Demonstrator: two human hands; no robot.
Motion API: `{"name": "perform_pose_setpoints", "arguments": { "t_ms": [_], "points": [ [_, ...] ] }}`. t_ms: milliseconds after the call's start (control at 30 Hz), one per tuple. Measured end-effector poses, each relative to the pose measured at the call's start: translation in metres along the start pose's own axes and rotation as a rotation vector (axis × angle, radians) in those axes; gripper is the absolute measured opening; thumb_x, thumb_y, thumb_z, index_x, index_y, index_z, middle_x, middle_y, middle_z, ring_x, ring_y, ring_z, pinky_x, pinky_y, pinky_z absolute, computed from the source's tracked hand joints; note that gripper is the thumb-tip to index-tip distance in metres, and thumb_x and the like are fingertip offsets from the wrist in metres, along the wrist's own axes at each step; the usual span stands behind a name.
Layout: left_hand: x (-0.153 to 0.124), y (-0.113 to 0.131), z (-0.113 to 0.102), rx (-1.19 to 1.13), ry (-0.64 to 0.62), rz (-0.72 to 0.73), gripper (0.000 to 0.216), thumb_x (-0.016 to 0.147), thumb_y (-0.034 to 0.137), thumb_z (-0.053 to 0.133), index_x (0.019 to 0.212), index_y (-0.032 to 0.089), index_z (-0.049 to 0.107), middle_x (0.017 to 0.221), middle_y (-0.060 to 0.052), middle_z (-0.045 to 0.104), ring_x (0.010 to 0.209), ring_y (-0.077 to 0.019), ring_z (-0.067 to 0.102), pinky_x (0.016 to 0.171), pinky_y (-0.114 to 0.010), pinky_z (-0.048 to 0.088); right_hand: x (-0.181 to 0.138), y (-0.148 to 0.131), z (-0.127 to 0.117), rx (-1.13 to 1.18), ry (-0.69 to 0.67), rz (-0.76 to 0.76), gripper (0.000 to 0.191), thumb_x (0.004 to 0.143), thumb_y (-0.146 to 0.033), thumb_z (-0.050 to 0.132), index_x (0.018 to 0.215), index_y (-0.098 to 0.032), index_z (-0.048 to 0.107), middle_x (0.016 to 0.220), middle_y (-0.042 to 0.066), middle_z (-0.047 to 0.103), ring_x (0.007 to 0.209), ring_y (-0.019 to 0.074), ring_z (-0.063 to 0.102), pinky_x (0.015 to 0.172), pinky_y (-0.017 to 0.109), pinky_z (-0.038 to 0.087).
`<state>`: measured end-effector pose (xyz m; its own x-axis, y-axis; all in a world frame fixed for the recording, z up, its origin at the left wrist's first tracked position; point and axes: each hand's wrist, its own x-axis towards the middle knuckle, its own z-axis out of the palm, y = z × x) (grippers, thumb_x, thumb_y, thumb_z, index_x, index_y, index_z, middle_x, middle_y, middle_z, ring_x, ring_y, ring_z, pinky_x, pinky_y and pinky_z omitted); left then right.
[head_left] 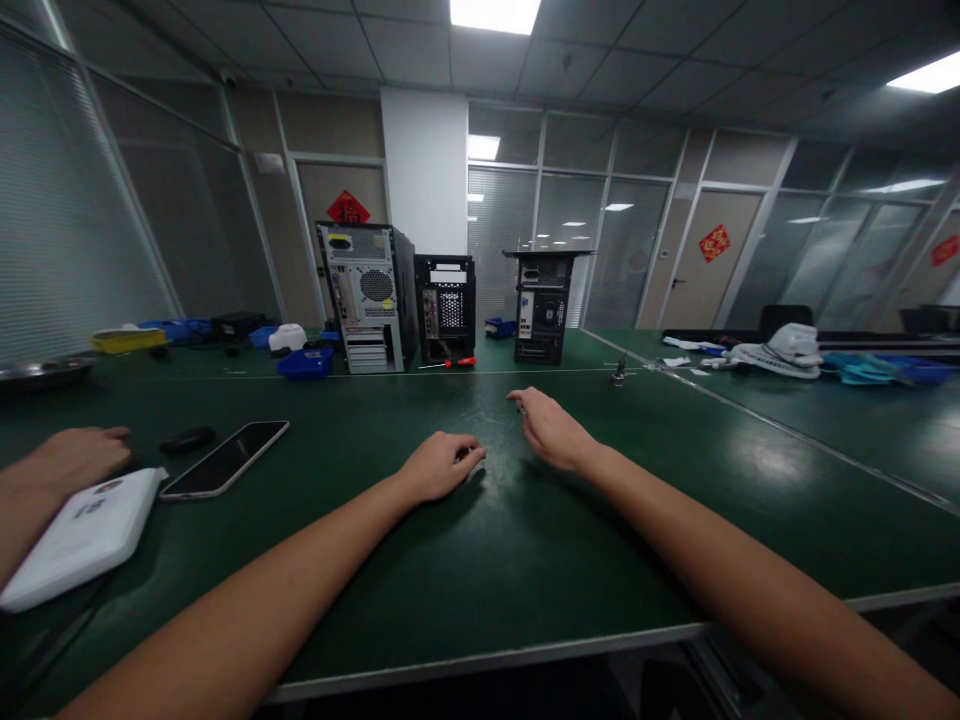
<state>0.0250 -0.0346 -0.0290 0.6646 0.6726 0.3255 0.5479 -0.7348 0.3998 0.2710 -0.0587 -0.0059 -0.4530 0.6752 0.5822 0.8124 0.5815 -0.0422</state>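
Observation:
My left hand (441, 467) rests low over the green table (420, 600), its thumb and fingers curled together. Whatever those fingers hold, if anything, is too small to make out. Across a short gap, my right hand (553, 430) hovers just above the tabletop with its fingers bent together. A tiny glint shows near its fingertips, but I cannot tell what it is. Beyond my hands, a red-handled screwdriver (463, 362) lies before a black computer case (445, 310). A small dark metal part (618, 373) stands to the right.
A larger computer tower (367, 300) and another case with a panel on top (541, 310) stand at the back. At left, another person's hand (79, 458) is by a white box (94, 530), near a phone (229, 458). Blue trays (305, 363) sit behind.

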Motion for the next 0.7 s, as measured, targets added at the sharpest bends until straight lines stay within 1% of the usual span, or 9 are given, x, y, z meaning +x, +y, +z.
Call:
{"name": "perform_pose_setpoints", "arguments": {
  "t_ms": [67,133,200,267,333,400,500,633,700],
  "points": [
    [0.0,0.001,0.0,0.001,-0.019,0.025,0.045,0.1,0.047,0.041,0.086,0.019,0.073,0.074,-0.002,0.068,0.066,-0.0165,0.057,0.061,-0.027,0.035,0.0,-0.007,-0.005,0.001,-0.027,-0.023,0.037,0.089,-0.013,0.049,0.126,-0.016,0.051,0.112,0.012,0.061,0.1,0.0238,0.056,0.091,0.04,0.044],
    [-0.001,0.003,0.0,0.009,-0.033,0.04,0.047,0.101,0.047,0.039,0.08,0.019,0.071,0.07,-0.002,0.066,0.063,-0.0159,0.055,0.06,-0.027,0.034,0.0,-0.019,-0.007,0.013,-0.091,-0.074,0.03,0.089,-0.021,0.057,0.118,-0.017,0.054,0.105,0.01,0.062,0.094,0.0235,0.057,0.087,0.039,0.043],
    [-0.001,0.004,0.0,0.012,-0.047,0.054,0.048,0.101,0.046,0.039,0.077,0.018,0.069,0.067,-0.002,0.064,0.061,-0.0153,0.054,0.06,-0.027,0.033,0.002,-0.032,-0.005,0.026,-0.163,-0.141,0.028,0.089,-0.031,0.063,0.114,-0.019,0.055,0.102,0.008,0.063,0.094,0.0235,0.058,0.085,0.038,0.042],
    [-0.001,0.003,0.001,0.006,-0.055,0.071,0.046,0.101,0.043,0.039,0.077,0.018,0.069,0.067,-0.001,0.064,0.062,-0.0151,0.055,0.061,-0.026,0.034,0.004,-0.042,0.0,0.026,-0.208,-0.189,0.025,0.091,-0.034,0.062,0.11,-0.02,0.056,0.103,0.008,0.065,0.096,0.0237,0.059,0.085,0.037,0.04],
    [-0.001,0.002,0.001,-0.003,-0.054,0.083,0.044,0.101,0.042,0.039,0.077,0.018,0.068,0.068,-0.001,0.064,0.064,-0.0149,0.056,0.062,-0.026,0.034,0.005,-0.046,0.005,0.015,-0.22,-0.202,0.019,0.095,-0.033,0.059,0.108,-0.02,0.057,0.104,0.008,0.066,0.099,0.0234,0.059,0.085,0.036,0.04],
    [0.0,0.001,0.001,-0.014,-0.05,0.083,0.046,0.101,0.043,0.039,0.076,0.017,0.067,0.066,-0.001,0.061,0.063,-0.0145,0.054,0.061,-0.026,0.033,0.006,-0.044,0.007,0.009,-0.212,-0.197,0.016,0.097,-0.031,0.057,0.108,-0.02,0.058,0.105,0.008,0.066,0.099,0.0227,0.059,0.084,0.035,0.039],
    [0.0,0.002,0.001,-0.056,-0.05,0.08,0.048,0.102,0.046,0.036,0.077,0.017,0.066,0.065,0.001,0.059,0.061,-0.014,0.052,0.06,-0.026,0.033,0.005,-0.036,0.004,-0.001,-0.191,-0.205,0.015,0.098,-0.032,0.055,0.107,-0.02,0.06,0.105,0.007,0.066,0.1,0.0218,0.059,0.084,0.034,0.038],
    [-0.001,0.005,0.0,-0.084,-0.05,0.076,0.049,0.103,0.048,0.036,0.077,0.017,0.065,0.065,0.001,0.059,0.062,-0.0143,0.052,0.061,-0.025,0.035,0.005,-0.025,-0.004,-0.003,-0.187,-0.225,0.014,0.098,-0.031,0.055,0.106,-0.021,0.063,0.102,0.006,0.065,0.098,0.0209,0.059,0.082,0.032,0.038],
    [-0.002,0.007,0.0,-0.083,-0.045,0.071,0.049,0.103,0.048,0.036,0.08,0.017,0.067,0.065,0.0,0.06,0.063,-0.0146,0.053,0.061,-0.024,0.036,0.005,-0.019,-0.005,0.019,-0.182,-0.212,0.014,0.097,-0.029,0.055,0.105,-0.021,0.062,0.099,0.006,0.065,0.094,0.0199,0.059,0.082,0.032,0.038]
  ]
}}
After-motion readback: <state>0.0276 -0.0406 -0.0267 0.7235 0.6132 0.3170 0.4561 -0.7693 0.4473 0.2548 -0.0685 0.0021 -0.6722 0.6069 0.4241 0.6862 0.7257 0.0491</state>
